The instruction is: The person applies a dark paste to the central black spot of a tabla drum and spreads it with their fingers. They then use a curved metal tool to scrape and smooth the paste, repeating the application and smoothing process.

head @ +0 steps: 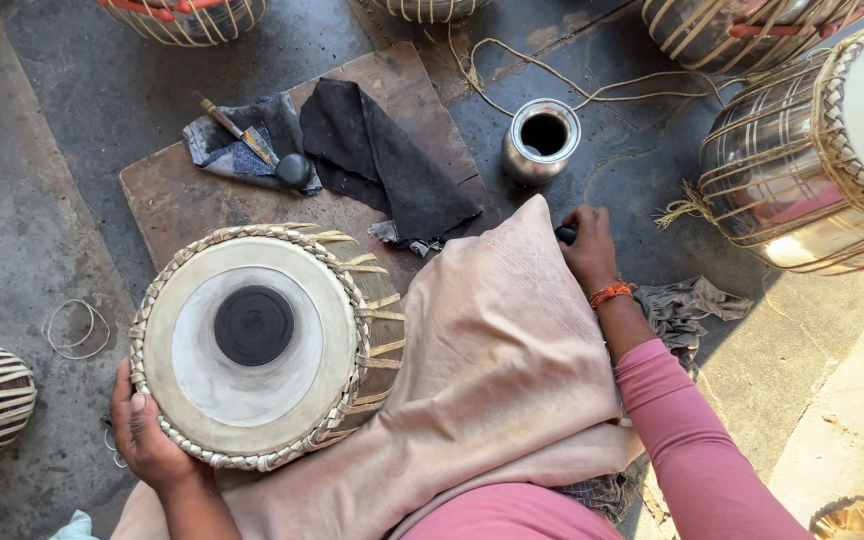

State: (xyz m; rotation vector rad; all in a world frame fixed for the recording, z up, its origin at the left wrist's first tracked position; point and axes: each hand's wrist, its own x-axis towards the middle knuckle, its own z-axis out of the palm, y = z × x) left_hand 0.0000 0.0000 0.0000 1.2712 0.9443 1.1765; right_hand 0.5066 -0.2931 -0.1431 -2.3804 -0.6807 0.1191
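Left hand (147, 435) was cupped low, fingers curled and thumb up; right hand (587, 245) reached forward, arm extended, fingers closed tight.

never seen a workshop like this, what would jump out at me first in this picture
The eye lands first on the round drum at lower left, its pale skin marked with a black centre spot, steadied at its rim by the left hand. Next comes the shiny metal drum laced with straps at the right edge. Between them, the right hand grips a small dark object beside a steel cup on the floor.
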